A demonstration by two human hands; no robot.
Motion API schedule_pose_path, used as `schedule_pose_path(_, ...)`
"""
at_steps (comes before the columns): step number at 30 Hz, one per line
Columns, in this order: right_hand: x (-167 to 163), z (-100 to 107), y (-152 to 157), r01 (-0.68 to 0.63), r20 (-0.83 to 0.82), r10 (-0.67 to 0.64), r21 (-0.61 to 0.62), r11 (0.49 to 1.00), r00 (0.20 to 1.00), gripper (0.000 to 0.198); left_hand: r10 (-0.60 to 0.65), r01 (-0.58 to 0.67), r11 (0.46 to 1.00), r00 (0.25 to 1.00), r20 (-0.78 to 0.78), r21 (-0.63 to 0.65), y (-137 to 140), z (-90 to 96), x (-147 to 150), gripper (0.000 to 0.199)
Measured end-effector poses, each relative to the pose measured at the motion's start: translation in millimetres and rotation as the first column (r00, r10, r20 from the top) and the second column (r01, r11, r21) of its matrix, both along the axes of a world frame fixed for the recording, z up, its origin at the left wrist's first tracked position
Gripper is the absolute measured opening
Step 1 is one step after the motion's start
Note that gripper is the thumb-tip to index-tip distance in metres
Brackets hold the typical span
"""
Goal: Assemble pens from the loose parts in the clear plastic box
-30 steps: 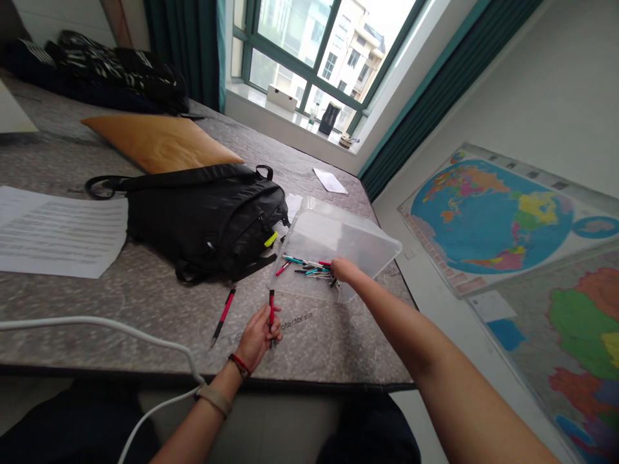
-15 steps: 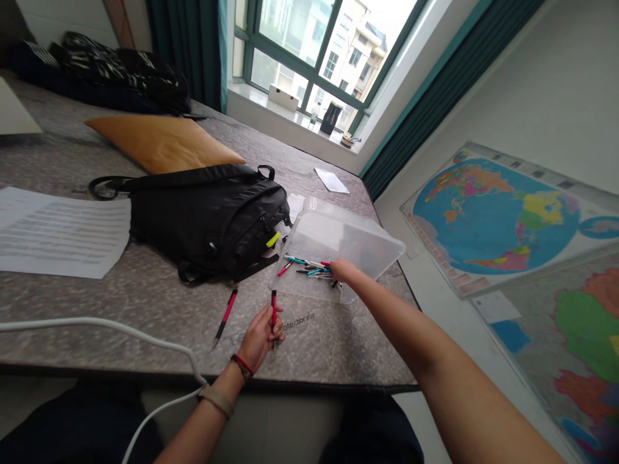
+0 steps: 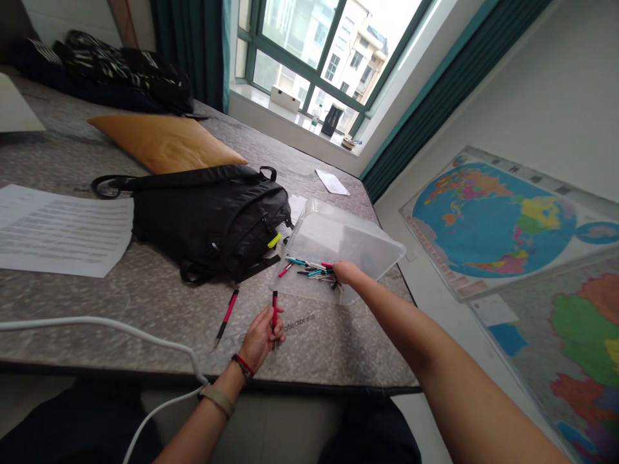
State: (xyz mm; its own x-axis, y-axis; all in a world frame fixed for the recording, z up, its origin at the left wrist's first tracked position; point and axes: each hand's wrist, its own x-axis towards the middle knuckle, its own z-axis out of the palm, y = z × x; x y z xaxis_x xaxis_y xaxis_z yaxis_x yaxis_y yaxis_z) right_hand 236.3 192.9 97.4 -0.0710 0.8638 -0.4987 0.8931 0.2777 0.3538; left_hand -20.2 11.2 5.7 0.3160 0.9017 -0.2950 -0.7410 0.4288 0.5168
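Observation:
My left hand (image 3: 264, 332), with a bracelet and a tan band at the wrist, is closed round a red-and-black pen (image 3: 275, 309) just above the table. A second red-and-black pen (image 3: 226, 318) lies to its left. My right hand (image 3: 344, 271) reaches inside a clear plastic box (image 3: 370, 240) that rests tipped on its side. Its fingers are bent and mostly hidden, and a red pen (image 3: 327, 265) sticks out from them. Beside it several teal, black and white pens (image 3: 314, 272) lie in a loose heap.
A black backpack (image 3: 207, 222) lies left of the box, with a padded brown envelope (image 3: 169, 143) behind it. Printed sheets (image 3: 62, 229) are at the left. A white cable (image 3: 145, 341) crosses the near edge of the table. World maps (image 3: 488, 219) hang on the right wall.
Both hands keep almost the same places, the left one still round its pen and the right one in the box. The view has shifted very slightly.

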Motion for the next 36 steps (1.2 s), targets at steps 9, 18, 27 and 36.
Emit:
schedule_pose_path(9, 1, -4, -7, 0.029, -0.025, -0.029, 0.004, 1.000, 0.999, 0.026, -0.003, 0.003, 1.000, 1.000, 0.002, 0.007, 0, -2.1, 0, 0.033)
schedule_pose_path(18, -1, 3, -17, 0.200, -0.278, -0.162, 0.116, 0.973, 0.947, 0.025, 0.001, 0.000, 1.000, 1.000, -0.012, 0.021, 0, -1.6, 1, 0.035)
schedule_pose_path(27, -58, -58, -144, 0.498, -0.887, -0.292, -0.446, 0.743, -0.359, 0.032, -0.049, 0.080, 0.987, 0.977, -0.209, 0.139, -4, -1.1, 6, 0.038)
schedule_pose_path(36, -62, -93, -182, 0.173, -0.441, -0.216, -0.688, 0.705, -0.871, 0.028, -0.077, 0.319, 0.915, 0.737, -0.671, 0.246, -8, -4.5, 19, 0.048)
